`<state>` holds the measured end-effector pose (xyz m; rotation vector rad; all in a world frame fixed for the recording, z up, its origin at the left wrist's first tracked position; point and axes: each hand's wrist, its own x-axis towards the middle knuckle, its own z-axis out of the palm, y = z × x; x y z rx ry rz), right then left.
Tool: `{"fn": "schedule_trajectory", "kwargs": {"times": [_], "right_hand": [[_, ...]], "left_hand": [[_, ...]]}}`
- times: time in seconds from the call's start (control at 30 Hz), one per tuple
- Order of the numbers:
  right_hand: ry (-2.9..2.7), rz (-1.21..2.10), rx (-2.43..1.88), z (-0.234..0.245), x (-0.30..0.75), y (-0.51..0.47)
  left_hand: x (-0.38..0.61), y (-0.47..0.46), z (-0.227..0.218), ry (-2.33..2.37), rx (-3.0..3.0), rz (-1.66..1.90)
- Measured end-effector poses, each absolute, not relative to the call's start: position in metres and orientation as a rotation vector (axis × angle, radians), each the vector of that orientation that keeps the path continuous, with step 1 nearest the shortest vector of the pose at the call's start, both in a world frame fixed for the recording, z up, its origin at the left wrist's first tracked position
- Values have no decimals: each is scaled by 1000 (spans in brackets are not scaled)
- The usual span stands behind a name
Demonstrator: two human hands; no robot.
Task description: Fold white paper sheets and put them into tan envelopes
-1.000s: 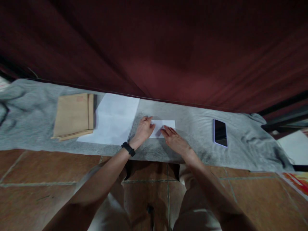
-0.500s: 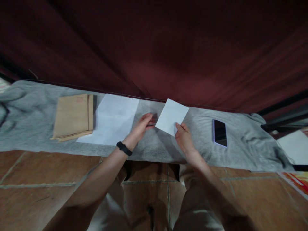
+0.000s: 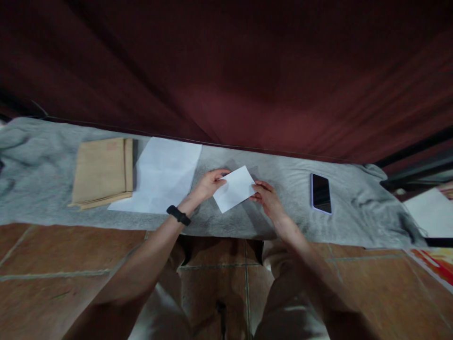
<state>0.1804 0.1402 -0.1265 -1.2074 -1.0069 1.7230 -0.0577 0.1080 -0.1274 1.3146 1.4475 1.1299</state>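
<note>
Between my two hands is a small white sheet of paper [image 3: 235, 189], tilted above the grey cloth. My left hand [image 3: 209, 184] pinches its upper left edge, thumb on top. At the opposite edge, my right hand [image 3: 266, 194] grips the paper with its fingertips. Whether the paper is folded or one layer I cannot tell. Larger white sheets [image 3: 166, 172] lie flat to the left of my left hand. Brown paper envelopes [image 3: 101, 170] are stacked partly over those sheets.
A phone in a purple case [image 3: 321, 193] lies on the grey cloth [image 3: 293, 208] to the right. Behind the cloth hangs a dark red curtain [image 3: 226, 94]. Brown floor tiles [image 3: 371, 288] show in front. Another white sheet [image 3: 432, 215] is at the far right.
The small paper has come down, turned and moved left. My left hand, empty before, has taken hold of its left edge; my right hand has kept its grip.
</note>
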Motion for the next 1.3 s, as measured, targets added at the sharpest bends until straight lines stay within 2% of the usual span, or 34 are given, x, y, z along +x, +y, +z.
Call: {"fn": "schedule_trajectory", "kwargs": {"times": [0.2,0.4,0.5,0.57,0.67,0.77,0.97,1.3], "right_hand": [[-1125,1747,-1265,-134,179,137],[-1241,1691,-1321,-145,173,132],[-1406,1631,-1413,-148,174,132],[-1610,1471,-1494,-146,177,133],[-2020,902,-1570,-139,181,133],[-2232,545,-1415,-132,176,130],[-2496,689,-967,-140,148,117],[-2722,409,-1170,-153,141,111]], "left_hand": [[-44,102,-120,1911,1794,1206],[3,74,-134,1988,2159,654],[15,65,-147,2053,2157,520],[15,63,-152,2078,2156,487],[14,63,-154,2084,2181,453],[14,63,-153,2094,2206,414],[11,64,-157,2098,2244,289],[-9,53,-158,2181,2212,265]]}}
